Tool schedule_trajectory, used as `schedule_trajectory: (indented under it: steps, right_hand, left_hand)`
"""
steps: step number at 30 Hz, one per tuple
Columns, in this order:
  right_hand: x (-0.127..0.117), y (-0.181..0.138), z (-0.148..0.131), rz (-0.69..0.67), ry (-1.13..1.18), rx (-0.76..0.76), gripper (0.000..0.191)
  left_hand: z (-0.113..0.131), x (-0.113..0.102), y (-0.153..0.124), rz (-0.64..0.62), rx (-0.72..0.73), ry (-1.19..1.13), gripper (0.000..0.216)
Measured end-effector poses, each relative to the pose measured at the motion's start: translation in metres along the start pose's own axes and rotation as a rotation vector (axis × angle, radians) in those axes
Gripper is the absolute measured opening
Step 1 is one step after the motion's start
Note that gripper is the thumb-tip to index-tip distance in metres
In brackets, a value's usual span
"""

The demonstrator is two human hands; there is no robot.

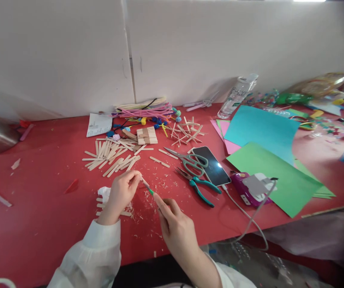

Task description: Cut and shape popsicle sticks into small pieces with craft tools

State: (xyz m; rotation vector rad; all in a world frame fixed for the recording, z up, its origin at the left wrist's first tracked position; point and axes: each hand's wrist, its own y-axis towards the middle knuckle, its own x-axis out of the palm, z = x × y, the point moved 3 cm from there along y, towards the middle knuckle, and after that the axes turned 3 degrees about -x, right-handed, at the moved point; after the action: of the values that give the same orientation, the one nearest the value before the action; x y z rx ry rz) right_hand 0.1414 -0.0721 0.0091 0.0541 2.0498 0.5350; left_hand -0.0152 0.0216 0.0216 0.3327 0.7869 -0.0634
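My left hand is closed in a pinch on a small wooden stick piece held just above the red table. My right hand is closed on a thin tool with a green part, whose tip meets the stick. Wood shavings lie scattered under both hands. A few short sticks and a white scrap lie under my left wrist. A loose heap of popsicle sticks lies just beyond my left hand.
Scissors, teal-handled pliers and a phone with a cable lie right of my hands. Coloured paper sheets cover the right side. Pipe cleaners, a stick block and a bottle sit near the wall.
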Motion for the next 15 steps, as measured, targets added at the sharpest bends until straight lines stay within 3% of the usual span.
schedule_trajectory:
  steps: [8, 15]
  right_hand:
    - [-0.006, -0.003, 0.005, 0.018, 0.018, 0.011, 0.048]
    - [-0.013, 0.001, 0.017, -0.058, 0.526, 0.192, 0.039]
  left_hand:
    - [0.002, 0.0, -0.001, 0.014, 0.011, 0.022, 0.027]
    - [-0.011, -0.002, 0.0, 0.071, -0.141, -0.096, 0.023]
